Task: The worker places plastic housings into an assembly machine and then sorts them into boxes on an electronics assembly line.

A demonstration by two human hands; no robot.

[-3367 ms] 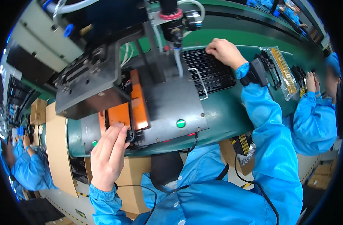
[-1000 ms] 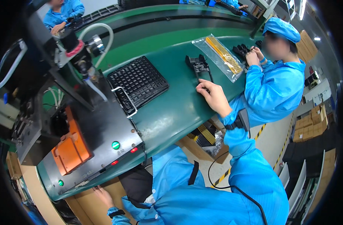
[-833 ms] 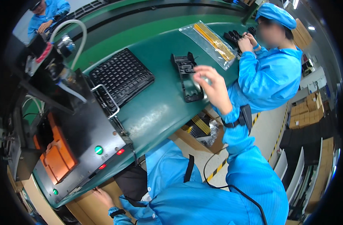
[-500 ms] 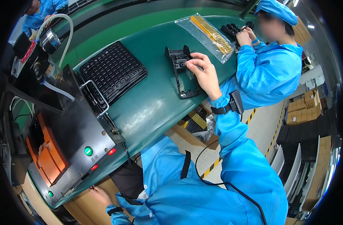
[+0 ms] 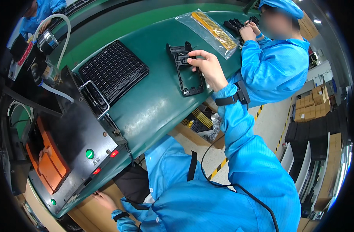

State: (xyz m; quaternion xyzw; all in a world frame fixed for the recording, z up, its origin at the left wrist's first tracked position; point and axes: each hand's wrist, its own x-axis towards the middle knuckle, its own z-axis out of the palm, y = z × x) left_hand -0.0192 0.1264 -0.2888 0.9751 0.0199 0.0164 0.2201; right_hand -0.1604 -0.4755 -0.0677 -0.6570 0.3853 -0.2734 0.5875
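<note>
My right hand (image 5: 210, 69) reaches over the green table mat. Its thumb and forefinger are pinched together at the upper part of a black plastic frame (image 5: 191, 92). The frame lies on the mat, with a wide part at its far end and an open rectangle below. Whatever sits between the fingertips is too small to make out. Low on the left, my left hand (image 5: 104, 201) rests with fingers stretched out against a brown cardboard box (image 5: 86, 210), below the table edge. It holds nothing that I can see.
A black gridded tray (image 5: 113, 71) lies left of the frame. Farther left stands a machine with a metal handle (image 5: 97, 98) and orange fixture (image 5: 49, 158). A plastic bag of yellow strips (image 5: 213, 31) lies beyond my right hand. At right, a co-worker (image 5: 273, 65) handles black parts.
My right hand has shifted slightly left over the frame, fingertips closer to its upper part. The whole view has shifted a little. My left hand stays by the box.
</note>
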